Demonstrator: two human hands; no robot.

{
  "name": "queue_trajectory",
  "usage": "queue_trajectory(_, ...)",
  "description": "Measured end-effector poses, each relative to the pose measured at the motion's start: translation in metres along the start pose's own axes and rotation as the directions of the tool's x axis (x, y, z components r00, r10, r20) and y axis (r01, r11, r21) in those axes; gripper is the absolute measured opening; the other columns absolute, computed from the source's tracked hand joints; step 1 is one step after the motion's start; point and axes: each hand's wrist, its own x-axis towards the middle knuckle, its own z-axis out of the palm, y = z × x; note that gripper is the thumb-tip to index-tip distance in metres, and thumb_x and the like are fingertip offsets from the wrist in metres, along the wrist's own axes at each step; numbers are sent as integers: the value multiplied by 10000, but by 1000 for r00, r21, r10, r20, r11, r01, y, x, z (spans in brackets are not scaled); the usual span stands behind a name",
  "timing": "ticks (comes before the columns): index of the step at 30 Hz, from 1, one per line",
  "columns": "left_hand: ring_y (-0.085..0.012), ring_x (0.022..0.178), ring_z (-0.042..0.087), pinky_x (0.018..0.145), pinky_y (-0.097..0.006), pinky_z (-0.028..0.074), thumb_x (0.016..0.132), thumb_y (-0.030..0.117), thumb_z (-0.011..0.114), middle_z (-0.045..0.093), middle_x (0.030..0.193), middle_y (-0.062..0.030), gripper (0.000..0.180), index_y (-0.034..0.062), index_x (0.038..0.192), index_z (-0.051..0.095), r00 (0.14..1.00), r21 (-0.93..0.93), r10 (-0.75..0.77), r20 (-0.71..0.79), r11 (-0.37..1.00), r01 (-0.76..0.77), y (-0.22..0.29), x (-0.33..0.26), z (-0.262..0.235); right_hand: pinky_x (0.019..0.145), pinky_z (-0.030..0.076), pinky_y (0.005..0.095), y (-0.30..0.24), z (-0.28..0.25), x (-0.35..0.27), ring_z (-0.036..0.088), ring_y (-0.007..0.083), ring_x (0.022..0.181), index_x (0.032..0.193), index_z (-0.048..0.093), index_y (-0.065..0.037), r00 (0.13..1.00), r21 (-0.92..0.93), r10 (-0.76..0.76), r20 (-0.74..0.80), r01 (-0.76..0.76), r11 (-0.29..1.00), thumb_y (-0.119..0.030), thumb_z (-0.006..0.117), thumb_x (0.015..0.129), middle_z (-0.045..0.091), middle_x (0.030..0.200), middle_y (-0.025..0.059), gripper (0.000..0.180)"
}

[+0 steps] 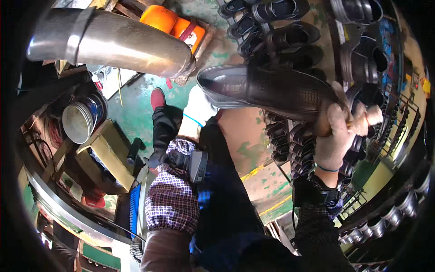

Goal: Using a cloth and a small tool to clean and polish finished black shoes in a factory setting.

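In front of me, the black shoe (281, 90) hangs between the person's gloved hands, heel left, toe rightward and slightly lower. The left hand (198, 106) grips the heel; the right hand (339, 133) clutches a blurred pale wad (374, 116), hiding the toe tip.
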Motion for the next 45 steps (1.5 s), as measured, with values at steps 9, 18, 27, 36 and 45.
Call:
queue_trajectory(9,-315,926,595,814,-357,476,774,143,578,629,1009,-154,317,31,1071,580,964,-428,-264,-12,873,234,2,14,-3,945,413,308,-5,6,-6,535,207,1066,1152,510,100,984,232,138,-116,-109,967,-5,396,930,541,1187,163,271)
queue_trajectory(18,-205,1008,575,880,-309,473,938,169,354,577,1129,-98,310,24,1179,484,850,-922,-364,380,-71,382,27,-1,-5,935,387,295,5,-9,-18,497,193,1091,1253,437,84,963,293,270,-3,-258,921,-149,458,903,510,1201,142,421)
queue_trajectory(27,-207,904,578,815,-309,480,878,209,506,608,1015,-92,296,19,1100,553,999,245,-22,26,969,15,122,-60,-42,997,378,377,14,-66,-11,451,243,1191,1307,367,35,920,731,349,180,-363,578,-234,396,947,462,1295,146,450)
queue_trajectory(36,-276,697,541,613,-347,432,727,196,635,531,727,-120,203,43,832,552,964,319,-258,69,921,224,242,-224,-166,905,394,313,-1,-70,-62,542,209,978,899,491,-121,818,791,-15,575,-561,-244,-183,680,732,562,1085,66,259)
queue_trajectory(45,-217,709,637,661,-289,505,655,105,683,656,751,-67,104,76,754,670,949,579,-183,-257,757,303,402,-263,-200,628,349,306,-188,-113,0,374,108,650,743,464,-127,962,962,-260,89,-151,-228,-335,573,856,416,731,-43,261)
